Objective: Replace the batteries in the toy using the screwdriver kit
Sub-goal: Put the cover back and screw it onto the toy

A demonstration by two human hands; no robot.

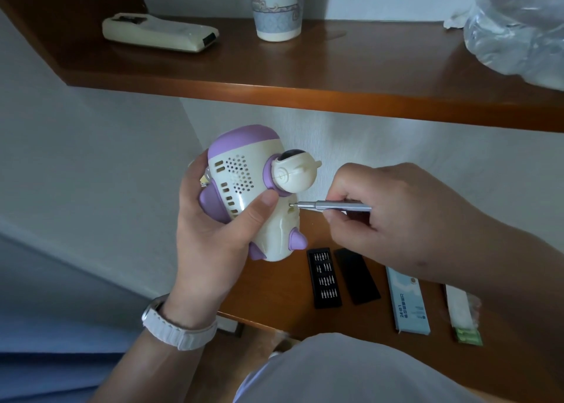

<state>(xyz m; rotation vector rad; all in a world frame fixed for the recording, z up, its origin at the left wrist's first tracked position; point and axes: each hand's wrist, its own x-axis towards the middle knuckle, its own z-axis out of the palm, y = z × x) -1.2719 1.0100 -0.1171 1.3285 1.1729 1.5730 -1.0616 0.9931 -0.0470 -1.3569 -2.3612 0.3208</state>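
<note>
Wrapping the left hand point(210, 238) round the toy point(244, 186) held up above the table point(274, 286), pinching the screwdriver point(335, 206) between thumb and curled fingers of the right hand point(399, 213), seating its tip in the side screw point(291, 203), and ideally lining the shaft up square, pressing inward, turning slowly.

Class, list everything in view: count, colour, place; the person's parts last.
toy: one, cream and purple, in left hand
screwdriver: one, silver, tip at the toy
bit tray: one, black, lower desk
lid: one, black, beside bit tray
box: one, pale blue, right of lid
packet: one, white-green, far right
remote: one, cream, shelf
cup: one, patterned, shelf
plastic bag: one, clear, shelf's right
watch: one, white, left wrist
left hand: one, grips toy
right hand: one, pinches screwdriver
</note>
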